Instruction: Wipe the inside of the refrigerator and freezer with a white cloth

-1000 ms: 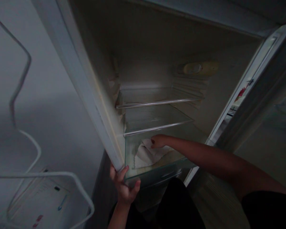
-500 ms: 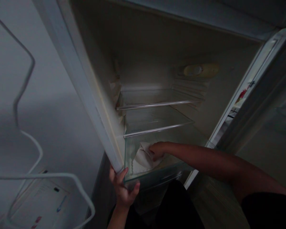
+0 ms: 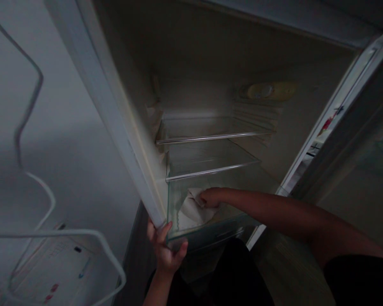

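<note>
Seemingly partway through wiping an open white refrigerator; cannot judge the clear glass upper shelves as finished. Apparently unfinished on the greenish glass bottom shelf, pressing down a crumpled white cloth, gripped in the right hand; resting the left hand, fingers apart, near its front corner.

- The lowest glass shelf of an open refrigerator, clear with a greenish tint along its edges, bears the cloth
- A white cloth lies directly on this pane, toward its front left, loosely spread, with a crease near its back and a wavy left edge
- The cloth's front reaches close to the shelf's front edge, while a strip of bare glass shows to its left
- Yellowish tones show on or through the glass just right of the cloth
- Two more glass shelves, the middle one and the upper one, sit above, each with a pale front trim
</note>
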### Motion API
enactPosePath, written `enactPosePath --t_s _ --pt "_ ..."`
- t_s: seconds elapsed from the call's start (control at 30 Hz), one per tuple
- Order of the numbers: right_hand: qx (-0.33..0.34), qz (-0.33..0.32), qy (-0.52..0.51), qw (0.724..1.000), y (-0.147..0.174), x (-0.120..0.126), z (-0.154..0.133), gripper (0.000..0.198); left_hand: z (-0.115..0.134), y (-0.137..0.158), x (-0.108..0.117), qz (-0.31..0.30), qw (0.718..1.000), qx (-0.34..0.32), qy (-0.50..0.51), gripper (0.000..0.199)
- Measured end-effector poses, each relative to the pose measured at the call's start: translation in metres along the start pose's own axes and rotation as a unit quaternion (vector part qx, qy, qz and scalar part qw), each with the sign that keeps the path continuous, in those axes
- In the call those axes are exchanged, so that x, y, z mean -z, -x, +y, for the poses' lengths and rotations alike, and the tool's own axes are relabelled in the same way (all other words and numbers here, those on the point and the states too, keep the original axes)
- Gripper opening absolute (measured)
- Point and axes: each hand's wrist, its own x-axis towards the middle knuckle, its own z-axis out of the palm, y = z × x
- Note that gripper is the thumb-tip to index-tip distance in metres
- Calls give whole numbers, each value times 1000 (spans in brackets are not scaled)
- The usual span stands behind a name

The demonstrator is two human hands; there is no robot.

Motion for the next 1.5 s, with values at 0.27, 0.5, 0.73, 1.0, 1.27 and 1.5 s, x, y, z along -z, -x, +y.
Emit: enactPosePath --t_s 0.27,0.5,0.73,1.0,1.27,1.5 --pt "22 -32 -31 999 11 13 0 16 1 -2 0 6 1000 4 2 58" --pt "11 -31 -45 998 6 3 0 15 1 -1 0 6 1000 2 -4 60" --pt "42 -26 17 999 4 1 -3 16 3 -3 0 11 1000 -2 3 59" --pt "132 -72 -268 952 18 32 12 6 1 -2 0 6 1000 -11 -11 59" --pt "-89 -33 -234 968 65 67 52 14 1 -3 -1 4 1000 -12 -10 61" --pt "-43 -92 -199 975 46 42 32 21 1 -2 0 3 1000 -8 10 61"
